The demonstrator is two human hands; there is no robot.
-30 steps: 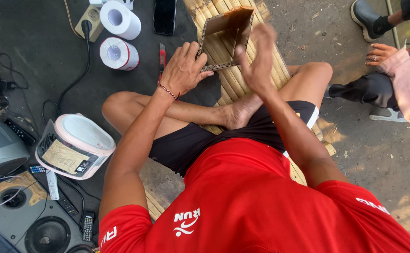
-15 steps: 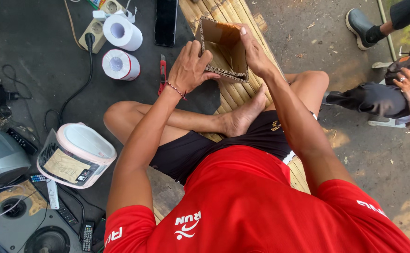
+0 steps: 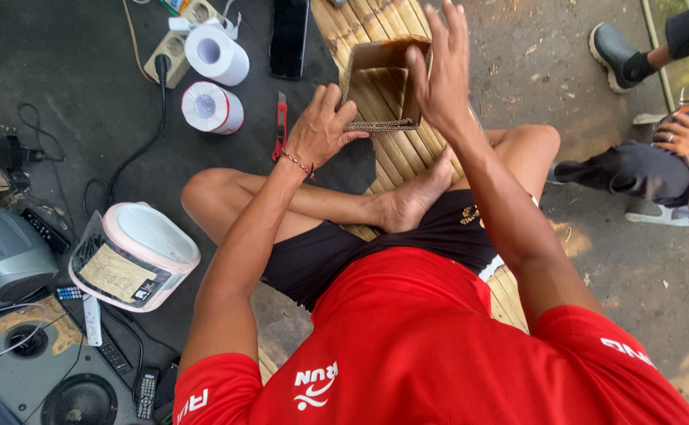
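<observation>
The left hand (image 3: 322, 134) pinches the cardboard box (image 3: 382, 85) at its 7 o'clock corner. The right hand (image 3: 441, 75) lies flat and open against its 3 o'clock side.

Both hands on an open cardboard box (image 3: 380, 90), left hand (image 3: 322, 134) at its edge, right hand (image 3: 443, 75) flat against its side

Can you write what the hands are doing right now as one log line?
left hand: grips cardboard box near edge | right hand: flat on its right side | red cutter: beside left hand
</observation>
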